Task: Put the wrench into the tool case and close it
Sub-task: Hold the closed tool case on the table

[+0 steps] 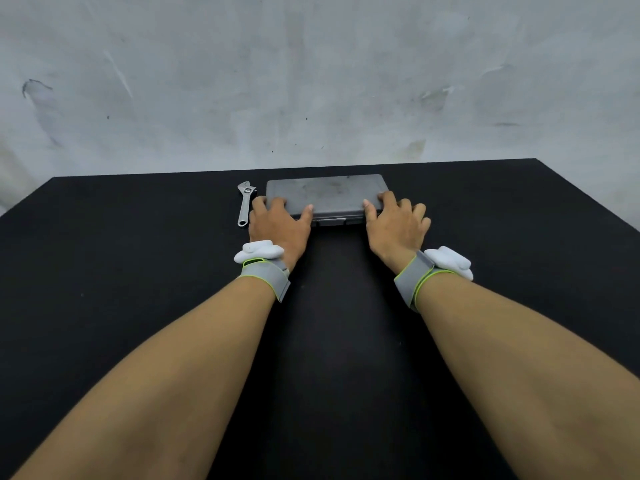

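Note:
A grey plastic tool case [327,194] lies flat and closed near the far edge of the black table. My left hand [277,223] rests on its near left corner, fingers on the lid and thumb at the front edge. My right hand [396,221] grips the near right corner in the same way. A silver adjustable wrench [245,204] lies on the table just left of the case, jaw pointing away from me, close beside my left hand but not touched by it. The case's front latch [329,222] shows between my thumbs.
The black table [138,271] spreads wide to both sides and toward me. A scuffed grey wall [311,81] rises directly behind the table's far edge. Both wrists carry grey straps with white devices.

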Tool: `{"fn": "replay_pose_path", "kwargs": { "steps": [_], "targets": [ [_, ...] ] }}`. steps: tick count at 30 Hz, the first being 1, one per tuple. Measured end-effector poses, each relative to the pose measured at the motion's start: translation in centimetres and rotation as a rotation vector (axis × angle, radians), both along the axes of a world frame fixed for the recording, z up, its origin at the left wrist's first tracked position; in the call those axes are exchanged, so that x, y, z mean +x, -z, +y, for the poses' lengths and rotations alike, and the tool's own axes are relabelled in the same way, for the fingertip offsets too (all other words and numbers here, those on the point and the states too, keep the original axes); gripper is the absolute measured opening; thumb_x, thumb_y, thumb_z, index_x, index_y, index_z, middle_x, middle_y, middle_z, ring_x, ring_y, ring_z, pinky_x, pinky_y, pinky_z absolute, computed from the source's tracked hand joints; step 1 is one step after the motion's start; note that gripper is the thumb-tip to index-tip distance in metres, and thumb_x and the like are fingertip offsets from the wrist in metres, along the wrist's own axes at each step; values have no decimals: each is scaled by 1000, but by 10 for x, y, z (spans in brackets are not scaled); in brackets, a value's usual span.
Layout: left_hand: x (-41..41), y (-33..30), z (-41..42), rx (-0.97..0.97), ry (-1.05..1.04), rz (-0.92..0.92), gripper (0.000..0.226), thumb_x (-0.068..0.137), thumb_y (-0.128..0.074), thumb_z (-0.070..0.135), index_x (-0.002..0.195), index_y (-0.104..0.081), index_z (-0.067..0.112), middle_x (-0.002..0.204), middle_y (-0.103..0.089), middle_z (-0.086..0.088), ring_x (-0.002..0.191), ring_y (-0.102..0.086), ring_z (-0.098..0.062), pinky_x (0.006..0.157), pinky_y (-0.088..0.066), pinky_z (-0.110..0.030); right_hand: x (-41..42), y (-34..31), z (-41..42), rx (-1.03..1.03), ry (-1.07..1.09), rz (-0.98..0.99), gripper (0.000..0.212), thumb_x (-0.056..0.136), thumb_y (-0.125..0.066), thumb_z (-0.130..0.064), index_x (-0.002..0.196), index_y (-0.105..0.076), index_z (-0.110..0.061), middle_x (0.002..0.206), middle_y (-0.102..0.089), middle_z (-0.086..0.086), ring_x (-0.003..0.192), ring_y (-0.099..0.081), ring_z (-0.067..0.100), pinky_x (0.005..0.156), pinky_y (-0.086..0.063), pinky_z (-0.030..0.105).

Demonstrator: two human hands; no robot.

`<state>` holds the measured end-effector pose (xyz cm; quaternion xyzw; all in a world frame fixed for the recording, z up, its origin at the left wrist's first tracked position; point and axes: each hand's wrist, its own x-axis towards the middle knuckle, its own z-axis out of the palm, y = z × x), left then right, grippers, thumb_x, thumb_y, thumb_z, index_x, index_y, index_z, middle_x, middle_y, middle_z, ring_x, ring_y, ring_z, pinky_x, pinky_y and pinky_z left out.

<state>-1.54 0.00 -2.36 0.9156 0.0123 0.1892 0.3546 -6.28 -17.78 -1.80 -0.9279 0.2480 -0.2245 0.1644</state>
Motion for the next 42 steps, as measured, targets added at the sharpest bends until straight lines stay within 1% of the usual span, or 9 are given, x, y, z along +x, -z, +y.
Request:
{"fn": "replay_pose_path", "kwargs": {
  "steps": [13,19,31,42],
  "targets": [
    [-34,-3,11,-11,0,13,60,81,-59,60,123,-61,16,138,-45,-9,126,-45,-32,102,-42,-46,-35,-3,13,20,-6,22,47,96,-35,-57,127,-51,-26,122,-57,11,109,-41,34,86,-29,43],
    [-51,-3,16,4,-3,29,61,83,-58,60,124,-60,16,138,-43,-9,125,-44,-32,103,-40,-44,-49,-3,19,13,-4,26,46,96,-35,-56,127,-51,-25,122,-56,11,109,-41,33,86,-30,43],
    [-79,-5,23,35,-17,33,60,84,-56,60,125,-59,17,136,-44,-9,119,-48,-34,99,-41,-44,-73,-2,27,17,-9,50,46,96,-34,-56,128,-49,-27,124,-56,10,109,-41,33,86,-29,43],
    [-105,-8,28,25,-24,43,60,84,-57,59,126,-59,16,137,-43,-9,122,-46,-33,102,-39,-43,-93,-3,30,19,-20,69,45,96,-32,-56,127,-48,-27,124,-55,9,110,-41,33,87,-29,43]
  ]
}}
